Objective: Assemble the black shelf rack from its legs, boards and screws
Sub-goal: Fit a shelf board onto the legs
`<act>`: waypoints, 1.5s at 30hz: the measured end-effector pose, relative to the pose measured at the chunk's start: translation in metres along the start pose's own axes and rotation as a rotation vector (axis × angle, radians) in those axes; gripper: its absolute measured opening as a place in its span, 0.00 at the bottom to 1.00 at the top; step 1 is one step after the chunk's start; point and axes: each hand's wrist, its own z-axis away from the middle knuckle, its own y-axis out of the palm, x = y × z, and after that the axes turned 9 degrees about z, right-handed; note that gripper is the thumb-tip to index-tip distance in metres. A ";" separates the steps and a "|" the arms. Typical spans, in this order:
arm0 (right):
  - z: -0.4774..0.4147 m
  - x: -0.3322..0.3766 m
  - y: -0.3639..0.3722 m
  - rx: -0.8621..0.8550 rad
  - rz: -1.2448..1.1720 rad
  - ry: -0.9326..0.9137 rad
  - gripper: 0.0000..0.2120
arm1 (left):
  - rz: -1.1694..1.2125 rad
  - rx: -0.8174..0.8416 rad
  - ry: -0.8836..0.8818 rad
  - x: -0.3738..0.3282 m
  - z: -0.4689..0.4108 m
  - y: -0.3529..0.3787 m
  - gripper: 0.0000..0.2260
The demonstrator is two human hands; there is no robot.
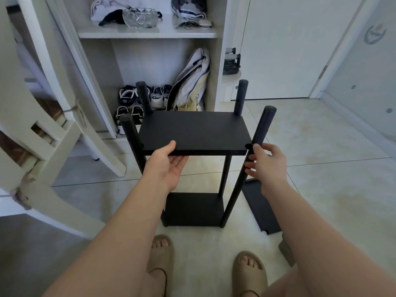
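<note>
The cabinet [147, 35] at 12 o'clock has two open bays. The upper shelf holds a glass bowl [141, 18] with crumpled clothes [102, 9] behind it at 11 o'clock, and keys [186, 25] to its 3 o'clock. The lower bay holds pairs of shoes [128, 97] and a pale bag [190, 82] leaning against its right wall. The rack [225, 174] stands on the floor in the centre, in front of that lower bay, with four legs up and a low board [192, 209] seated near their feet. The top board [192, 129] sits between the legs, roughly level. The left hand [169, 166] grips its near edge — thumb on top, fingers underneath, palm up. The right hand [265, 166] curls its fingers round the near-right leg [260, 133], with the thumb at the board's corner notch. The two far legs rise in front of the shoes and the cabinet's side, hiding part of them. A pale chair [53, 129] leans in at 9 o'clock, close to the near-left leg. A spare board [259, 209] lies flat on the floor at 4 o'clock, just beside the rack and partly under the right forearm. A white door [289, 50] stands at 1 o'clock — and sandals [160, 260] show at 6 o'clock.
</note>
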 end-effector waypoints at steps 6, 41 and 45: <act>-0.001 -0.003 0.001 0.027 0.112 -0.050 0.08 | -0.001 0.012 -0.004 0.001 -0.005 0.000 0.12; 0.027 -0.002 0.044 0.305 -0.456 0.457 0.18 | -0.018 -0.017 -0.072 0.009 -0.012 -0.010 0.12; 0.021 -0.009 0.048 0.320 -0.415 0.497 0.13 | -0.082 -0.030 -0.101 0.008 -0.016 -0.016 0.13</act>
